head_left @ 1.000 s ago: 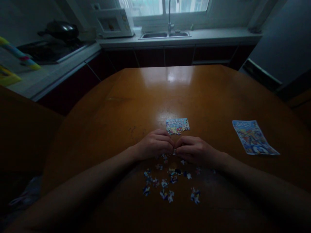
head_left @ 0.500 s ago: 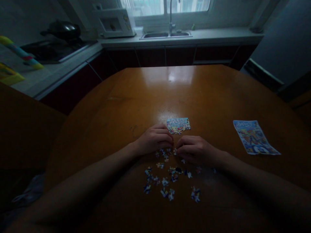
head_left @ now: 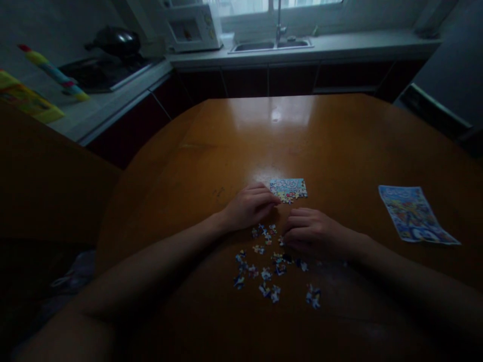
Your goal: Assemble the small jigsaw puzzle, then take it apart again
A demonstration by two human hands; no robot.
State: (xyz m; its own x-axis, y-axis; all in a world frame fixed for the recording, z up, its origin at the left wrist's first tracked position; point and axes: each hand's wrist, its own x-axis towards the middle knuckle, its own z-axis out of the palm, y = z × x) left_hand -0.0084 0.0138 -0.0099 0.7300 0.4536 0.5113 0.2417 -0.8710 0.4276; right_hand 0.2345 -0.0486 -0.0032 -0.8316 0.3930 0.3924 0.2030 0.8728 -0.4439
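A partly assembled jigsaw puzzle [head_left: 290, 190], blue at the top with a ragged lower edge, lies flat on the table. My left hand [head_left: 253, 203] is at its lower left corner, fingers bent and drawn together; whatever is between the fingertips is hidden. Nearer to me, my right hand [head_left: 313, 230] rests low with curled fingers, and a small puzzle piece [head_left: 281, 241] shows at its fingertips. Loose puzzle pieces [head_left: 266, 274] lie scattered between my forearms, several of them touching or overlapping. One small cluster of pieces [head_left: 313, 296] sits apart, below my right hand.
A printed picture sheet [head_left: 415, 213] lies to the right on the brown wooden table [head_left: 241, 141]. Beyond the table are a counter with a sink [head_left: 271, 46], a microwave [head_left: 192, 29], and a wok [head_left: 117, 41] on the stove. A colourful tube-shaped object [head_left: 55, 73] is at the left.
My left hand has moved away from the loose pieces, up to the puzzle's lower left corner. My right hand stays by the loose pieces. The view has shifted slightly.
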